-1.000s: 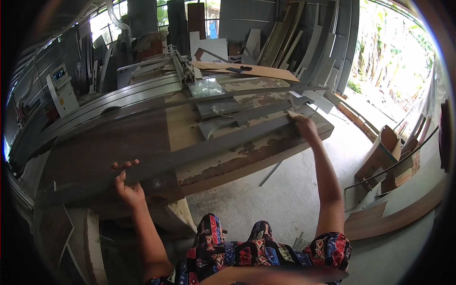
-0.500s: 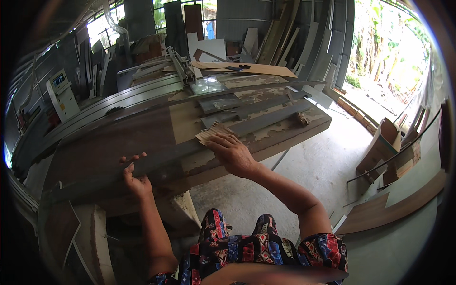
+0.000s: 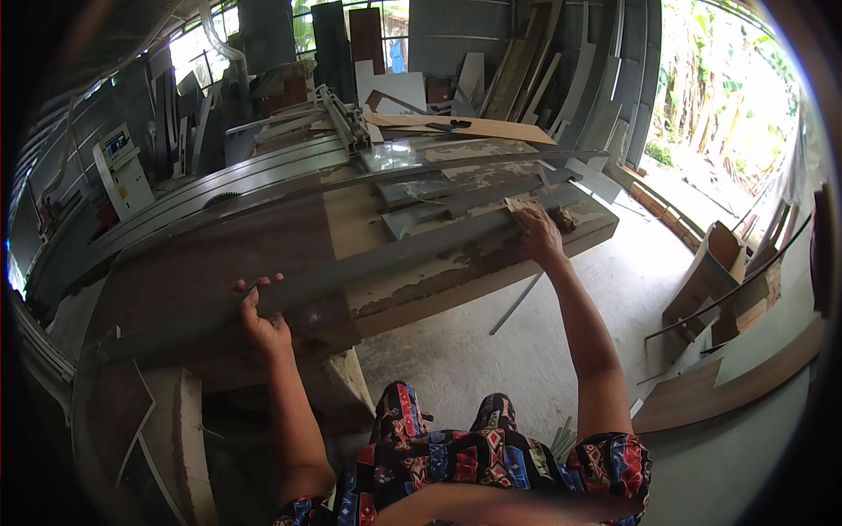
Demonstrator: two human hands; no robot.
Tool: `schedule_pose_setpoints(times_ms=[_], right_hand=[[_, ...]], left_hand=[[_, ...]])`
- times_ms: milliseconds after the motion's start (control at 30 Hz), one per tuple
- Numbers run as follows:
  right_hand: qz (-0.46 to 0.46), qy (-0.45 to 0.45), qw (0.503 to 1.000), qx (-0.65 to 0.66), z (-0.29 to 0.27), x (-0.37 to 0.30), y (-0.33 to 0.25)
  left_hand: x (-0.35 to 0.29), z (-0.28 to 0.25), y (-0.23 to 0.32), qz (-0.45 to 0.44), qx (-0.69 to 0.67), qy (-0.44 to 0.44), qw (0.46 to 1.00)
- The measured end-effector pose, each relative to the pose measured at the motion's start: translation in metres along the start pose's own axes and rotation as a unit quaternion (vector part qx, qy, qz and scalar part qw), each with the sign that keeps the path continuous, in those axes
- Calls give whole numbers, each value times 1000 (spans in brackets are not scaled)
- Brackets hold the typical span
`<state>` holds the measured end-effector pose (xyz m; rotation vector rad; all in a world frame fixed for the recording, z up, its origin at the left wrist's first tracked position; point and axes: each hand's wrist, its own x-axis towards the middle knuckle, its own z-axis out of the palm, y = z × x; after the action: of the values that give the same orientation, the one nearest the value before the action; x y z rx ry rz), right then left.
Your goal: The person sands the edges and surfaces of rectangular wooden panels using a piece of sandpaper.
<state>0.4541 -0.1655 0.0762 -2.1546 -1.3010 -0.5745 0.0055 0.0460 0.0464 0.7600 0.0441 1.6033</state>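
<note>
A long, narrow grey board (image 3: 395, 259) lies slantwise over the worktable, from the lower left to the upper right. My left hand (image 3: 267, 329) grips it near its left part: the thumb lies on top and the fingertips show at the far edge, while the board hides the middle of the fingers. At the board's right part, my right hand (image 3: 542, 235) presses a tan ridged piece (image 3: 524, 207), like corrugated cardboard, against the top face. Most of that piece is under the fingers. Just right of this hand sits a small brown crumpled lump (image 3: 566, 219).
The worktable (image 3: 456, 276) has a peeling brown surface. Beyond it stands a table saw with a round blade (image 3: 221, 199). Farther strips and a thin tan panel (image 3: 491, 128) lie across the back. A cardboard box (image 3: 715, 267) stands on the floor at right.
My right hand has slid the tan piece along the board, away to the right, toward its far end. My left hand keeps its place on the board. The view has shifted slightly.
</note>
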Motion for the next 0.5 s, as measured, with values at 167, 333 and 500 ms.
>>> schedule_pose_setpoints(times_ms=[167, 333, 500], right_hand=[[-87, 42, 994, 53, 11, -13, -57], [-214, 82, 968, 101, 33, -20, -133], [-274, 148, 946, 87, 38, -4, -148]], left_hand=[[2, 0, -3, -2, 28, 40, 999], [6, -1, -3, -24, 60, 57, 996], [6, 2, 0, -27, 58, 63, 996]])
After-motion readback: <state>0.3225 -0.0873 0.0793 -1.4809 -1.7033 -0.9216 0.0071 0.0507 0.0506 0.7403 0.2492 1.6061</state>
